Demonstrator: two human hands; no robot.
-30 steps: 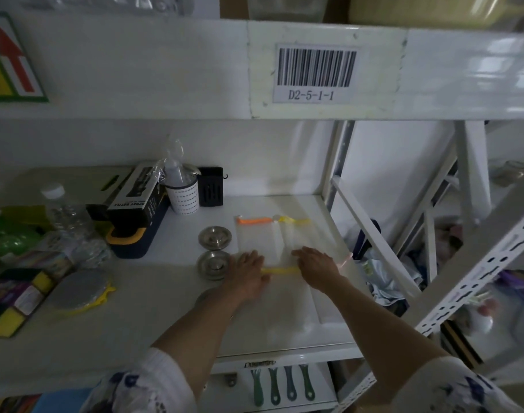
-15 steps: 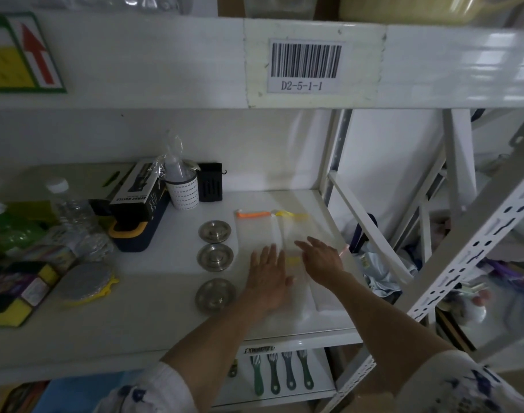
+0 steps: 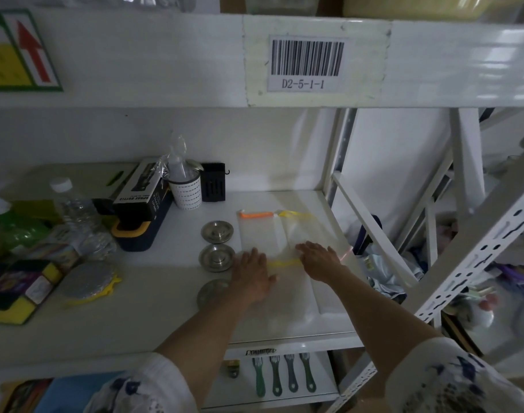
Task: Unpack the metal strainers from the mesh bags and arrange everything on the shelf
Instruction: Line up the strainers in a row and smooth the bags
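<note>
On the white shelf (image 3: 153,308), right half: both my hands lie palm down, fingers spread flat, gripping nothing. Left hand (image 3: 252,274) presses on the near mesh bag (image 3: 284,296), its wrist crossing the edge of the nearest strainer (image 3: 210,292). Right hand (image 3: 319,259) lies flat on the same bag, just right of its yellow top edge (image 3: 283,262), which runs between the two hands.

Behind the hands, two more flat bags lie side by side: one with an orange top edge (image 3: 256,215), one with a yellow top edge (image 3: 295,214).

Three metal strainers sit out of the bags in a column just left of them: far strainer (image 3: 217,231), middle strainer (image 3: 216,257), and the nearest one partly hidden by my left arm.

Further left: white perforated cup (image 3: 185,192) holding a wrapped item, small black holder (image 3: 213,186), black box (image 3: 140,192) leaning on a dark blue and yellow case (image 3: 135,234), clear water bottle (image 3: 76,213), round grey scrubber (image 3: 88,280), sponge pack (image 3: 13,289).

Upper shelf beam carries a barcode label (image 3: 307,62) reading D2-5-1-1 and a red arrow sign (image 3: 31,52). Lower shelf shows green-handled brushes (image 3: 283,375). Lighting is dim; the room right of the rack is cluttered and blurred
</note>
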